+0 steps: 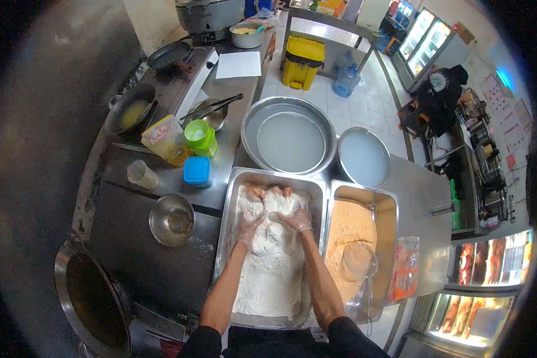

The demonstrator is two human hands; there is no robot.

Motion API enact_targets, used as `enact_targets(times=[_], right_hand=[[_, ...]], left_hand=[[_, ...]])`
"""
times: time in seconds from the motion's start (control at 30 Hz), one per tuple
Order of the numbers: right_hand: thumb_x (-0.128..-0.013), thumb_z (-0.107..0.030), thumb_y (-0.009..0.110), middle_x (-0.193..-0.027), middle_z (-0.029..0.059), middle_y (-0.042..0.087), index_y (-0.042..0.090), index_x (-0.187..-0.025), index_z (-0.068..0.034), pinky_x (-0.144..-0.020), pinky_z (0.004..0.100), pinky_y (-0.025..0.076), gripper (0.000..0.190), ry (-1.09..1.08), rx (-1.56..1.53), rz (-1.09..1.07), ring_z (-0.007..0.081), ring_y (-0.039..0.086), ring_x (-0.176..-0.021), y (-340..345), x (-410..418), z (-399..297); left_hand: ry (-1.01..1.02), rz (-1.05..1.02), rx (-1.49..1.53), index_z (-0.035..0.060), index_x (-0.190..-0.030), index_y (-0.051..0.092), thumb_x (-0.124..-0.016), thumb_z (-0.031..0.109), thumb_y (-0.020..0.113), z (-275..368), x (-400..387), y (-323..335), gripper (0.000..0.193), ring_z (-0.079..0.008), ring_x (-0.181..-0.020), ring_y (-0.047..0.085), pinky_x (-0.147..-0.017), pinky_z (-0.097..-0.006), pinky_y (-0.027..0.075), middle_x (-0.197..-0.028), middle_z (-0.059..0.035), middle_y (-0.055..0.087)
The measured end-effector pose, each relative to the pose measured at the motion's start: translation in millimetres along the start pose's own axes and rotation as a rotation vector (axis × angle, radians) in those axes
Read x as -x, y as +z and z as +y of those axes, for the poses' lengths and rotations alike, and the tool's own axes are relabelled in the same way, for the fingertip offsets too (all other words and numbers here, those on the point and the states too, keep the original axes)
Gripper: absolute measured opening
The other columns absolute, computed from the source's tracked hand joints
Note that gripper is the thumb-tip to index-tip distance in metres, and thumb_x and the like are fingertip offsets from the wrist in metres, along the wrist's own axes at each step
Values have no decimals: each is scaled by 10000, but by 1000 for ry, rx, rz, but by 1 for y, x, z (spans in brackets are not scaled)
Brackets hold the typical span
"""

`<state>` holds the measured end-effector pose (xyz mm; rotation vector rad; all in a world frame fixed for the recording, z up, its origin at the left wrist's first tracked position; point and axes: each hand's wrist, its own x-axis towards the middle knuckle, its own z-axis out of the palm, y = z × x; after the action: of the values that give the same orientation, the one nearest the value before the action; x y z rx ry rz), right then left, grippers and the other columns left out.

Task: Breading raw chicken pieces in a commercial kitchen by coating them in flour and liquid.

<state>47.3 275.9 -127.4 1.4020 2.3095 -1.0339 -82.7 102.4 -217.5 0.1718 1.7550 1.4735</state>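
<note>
White flour (pixel 268 277) fills a deep steel tray (pixel 226 197), with pieces of raw meat (pixel 283 191) partly covered by it at the far end. My left hand (pixel 249 228), in a clear plastic glove, is sunk in the flour on the left side. My right hand (pixel 299 220), gloved likewise, lies in the flour at the right, its fingers partly hidden. Whether either hand grips meat cannot be seen. Beside this tray, a second steel tray (pixel 387 232) holds orange-tan breading (pixel 351 226) and a wire strainer (pixel 360 259).
Behind the trays stand a wide steel basin (pixel 291 143) and a steel pot (pixel 364 156) of cloudy liquid. To the left are a steel bowl (pixel 172 220), a blue-lidded container (pixel 197 170) and a large wok (pixel 91 304). A plastic packet (pixel 405 268) lies at the right. A person (pixel 441 98) is farther off.
</note>
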Motion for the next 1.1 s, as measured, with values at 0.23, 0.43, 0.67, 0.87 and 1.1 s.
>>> enact_targets(times=[0.23, 0.43, 0.67, 0.87, 1.1], right_hand=[[-595, -688, 733, -1029, 238, 660, 628, -1018, 85, -814, 373, 513, 887, -174, -364, -251, 332, 650, -962, 3, 44, -31], [-652, -511, 795, -1132, 265, 615, 581, -1083, 63, -804, 389, 511, 750, -190, 188, -338, 339, 631, -986, 9, 75, 13], [-665, -498, 805, -1325, 279, 491, 409, -1303, 81, -801, 364, 545, 948, 128, 22, -315, 341, 624, -1044, 3, 69, 11], [-633, -447, 838, -1293, 237, 526, 383, -1324, 85, -921, 333, 491, 983, -149, 35, 179, 280, 586, -1122, 103, 116, 22], [-667, -218, 841, -1150, 184, 610, 462, -1280, 48, -874, 318, 513, 768, -238, -879, -77, 233, 610, -1024, 96, 94, 44]], left_hand=[[353, -421, 27, 49, -1445, 308, -938, 273, 521, -9, 21, -26, 594, -219, -1273, 445, -1063, -382, 374, -1441, -107, 411], [-226, -119, 348, 70, -1439, 353, -940, 252, 485, 35, 110, 7, 548, -159, -1284, 414, -1074, -352, 302, -1389, -81, 469], [208, 147, 248, -14, -1479, 93, -803, 77, 700, -62, 114, -28, 913, -234, -1417, 199, -1139, -347, 229, -1531, -168, 191], [98, 229, -232, 54, -1508, 33, -756, 197, 791, -62, 108, -9, 1078, -227, -1395, 251, -1131, -372, 228, -1535, -139, 192], [-187, -69, 271, 74, -1412, 381, -808, 288, 722, -17, 124, -13, 726, -242, -1183, 505, -952, -402, 454, -1314, -150, 504]])
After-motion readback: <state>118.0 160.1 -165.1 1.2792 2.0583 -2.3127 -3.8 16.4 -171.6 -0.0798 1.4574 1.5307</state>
